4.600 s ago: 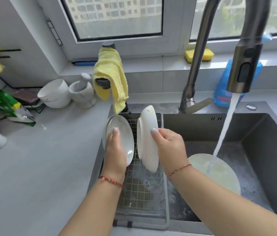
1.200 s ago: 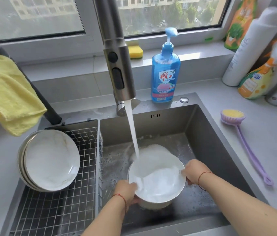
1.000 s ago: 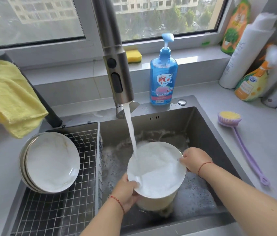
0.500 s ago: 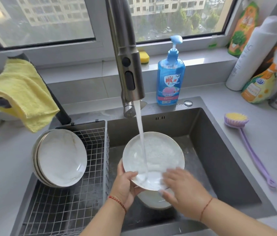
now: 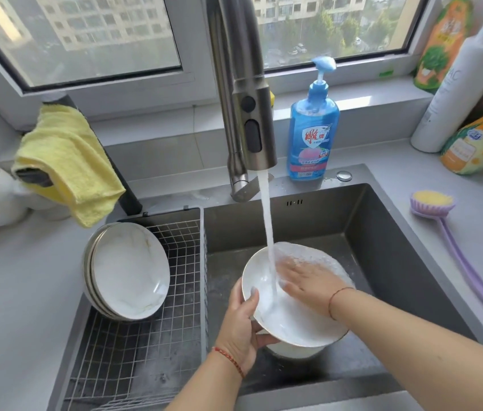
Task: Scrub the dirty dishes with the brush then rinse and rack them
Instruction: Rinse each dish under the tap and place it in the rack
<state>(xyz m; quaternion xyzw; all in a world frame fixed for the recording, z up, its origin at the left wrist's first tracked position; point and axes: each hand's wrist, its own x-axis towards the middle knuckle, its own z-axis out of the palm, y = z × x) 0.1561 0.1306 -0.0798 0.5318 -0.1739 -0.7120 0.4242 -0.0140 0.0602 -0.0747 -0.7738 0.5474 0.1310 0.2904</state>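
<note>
Since half a second ago the right hand (image 5: 308, 281) has slid from the near rim of the white gold-rimmed plate (image 5: 296, 318) up onto its face, fingers laid flat under the running water (image 5: 267, 229), while the left hand (image 5: 241, 318) keeps pinching the plate's left edge, thumb on top. That plate sits tilted over the dark steel sink (image 5: 382, 232), above another white dish (only partly seen). Left of the basin, a wire rack (image 5: 151, 336) holds stacked white plates (image 5: 129, 269) leaning on edge. On the grey counter (image 5: 12, 292) to the right lies the purple long-handled brush (image 5: 453, 250), untouched. Far side: a blue soap bottle (image 5: 312, 134), a yellow cloth (image 5: 68, 161), and a window onto apartment blocks.
</note>
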